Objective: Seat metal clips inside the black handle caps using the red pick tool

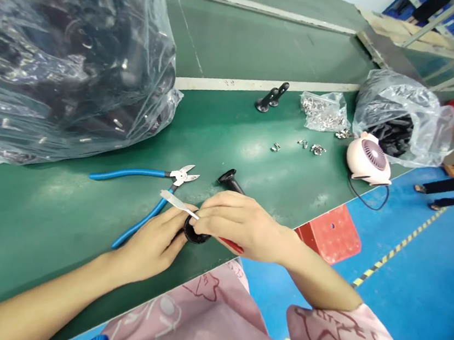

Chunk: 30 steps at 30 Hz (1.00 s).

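Black plastic mount (pixel 195 232) sat at the centre of our view, its round base low between our hands on a green workbench mat (pixel 26 222). Beyond the bench edge, from two to five o'clock, lay a blue floor (pixel 417 270) marked with yellow-and-black tape (pixel 399 246). Another person's dark-trousered legs (pixel 451 192) reached in at three o'clock, and a red plastic crate (pixel 329 233) stood against the bench edge at four o'clock.

At ten o'clock, a huge clear plastic bag of dark parts (pixel 71 51) filled the bench. A smaller bag of black parts (pixel 399 116) lay at two o'clock, with a pinkish-white desk fan (pixel 368 157) in front of it. Toward one o'clock were a bag of silver clips (pixel 324 111), several loose clips (pixel 302 143) and two black stalked pieces (pixel 271 98).

Nearer in, blue-handled diagonal cutters (pixel 180 178) lay at eleven o'clock, one handle running under our left hand (pixel 151 243). A third black stalked piece (pixel 232 180) stood just past our right hand (pixel 241 224) at twelve o'clock.

Our left hand was curled closed around the mount's base. Our right hand was nearly closed, its fingertips (pixel 216 207) pinching a thin metal strip (pixel 177 204) against the mount. A red object (pixel 232 245) showed beneath that palm, mostly hidden.
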### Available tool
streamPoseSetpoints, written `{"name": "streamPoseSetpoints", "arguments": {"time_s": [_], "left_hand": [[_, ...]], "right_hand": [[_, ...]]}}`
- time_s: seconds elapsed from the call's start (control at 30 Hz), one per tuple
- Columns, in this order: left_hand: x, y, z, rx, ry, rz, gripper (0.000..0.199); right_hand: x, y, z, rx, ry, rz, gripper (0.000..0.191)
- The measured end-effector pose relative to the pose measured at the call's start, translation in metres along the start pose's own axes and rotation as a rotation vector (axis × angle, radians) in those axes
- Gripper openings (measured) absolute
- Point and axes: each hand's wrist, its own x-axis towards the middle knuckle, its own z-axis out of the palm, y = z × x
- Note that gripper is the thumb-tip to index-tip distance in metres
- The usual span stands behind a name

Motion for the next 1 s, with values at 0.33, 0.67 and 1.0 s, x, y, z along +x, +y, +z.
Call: {"name": "streamPoseSetpoints", "arguments": {"time_s": [0.33,0.67,1.0], "left_hand": [[0.002,0.001,0.000,0.046,0.013,0.018,0.028],[0.005,0.003,-0.002,0.012,-0.013,-0.026,0.028],[0.004,0.003,-0.001,-0.019,-0.005,-0.026,0.031]], "right_hand": [[-0.004,-0.003,-0.008,-0.053,0.128,0.137,0.015],[-0.019,-0.033,0.008,0.126,0.357,0.590,0.010],[-0.001,-0.044,0.023,-0.157,0.160,0.746,0.010]]}}
